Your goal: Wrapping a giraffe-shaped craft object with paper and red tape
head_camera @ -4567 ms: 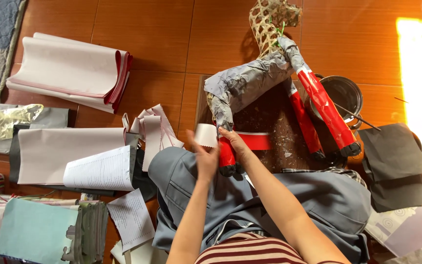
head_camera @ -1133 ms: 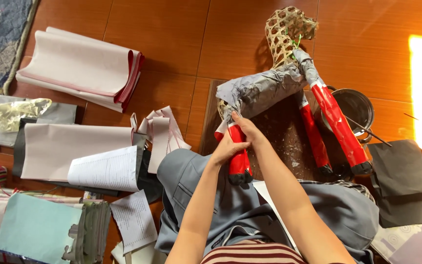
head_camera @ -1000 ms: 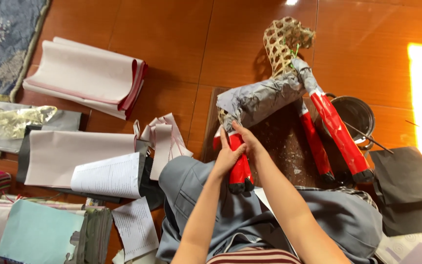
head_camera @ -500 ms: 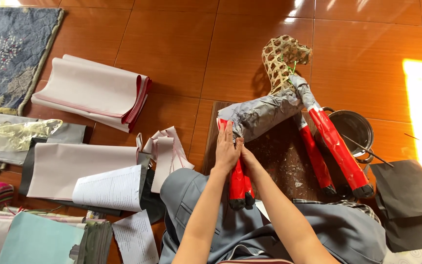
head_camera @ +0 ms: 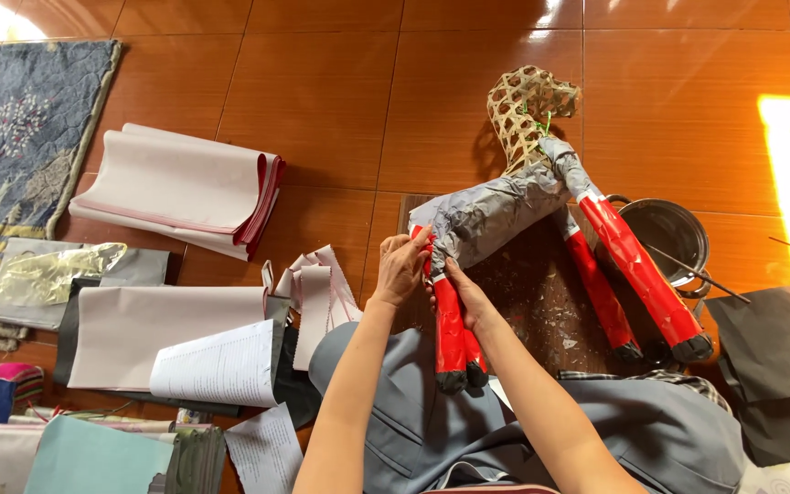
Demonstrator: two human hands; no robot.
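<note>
Trouble could start at the red paper on the near back leg (head_camera: 451,334) of the paper horse (head_camera: 541,229). That leg is being pressed by both hands. The left hand (head_camera: 401,272) is curled around the top of the leg, where the red meets the grey body (head_camera: 491,212). The right hand (head_camera: 468,297) is wrapped on the same leg, just at 4 o'clock from the left one. If the paper is squeezed too hard, it could be torn or wrinkled. If the paper is still wet with glue, it could be slid out of place; wetness cannot be told from here. The horse lies on a dark board (head_camera: 532,293) in the middle of the view, with its bare woven head (head_camera: 528,105) pointing to 12 o'clock. If the leg is pulled, the whole horse could be dragged, and the metal pot (head_camera: 665,240) at 3 o'clock could be bumped. A thin stick (head_camera: 697,274) lies across that pot and could be knocked off.

Counted: one horse, four red legs with black feet, though the two back legs lie close together. One pot and one stick are seen. One folded stack of pink and white paper (head_camera: 176,187) lies at 10 o'clock. One blue rug (head_camera: 20,119) is seen far left. Dark paper (head_camera: 774,366) lies at 4 o'clock. More paper sheets are piled at 8 o'clock, too mixed to be counted.
</note>
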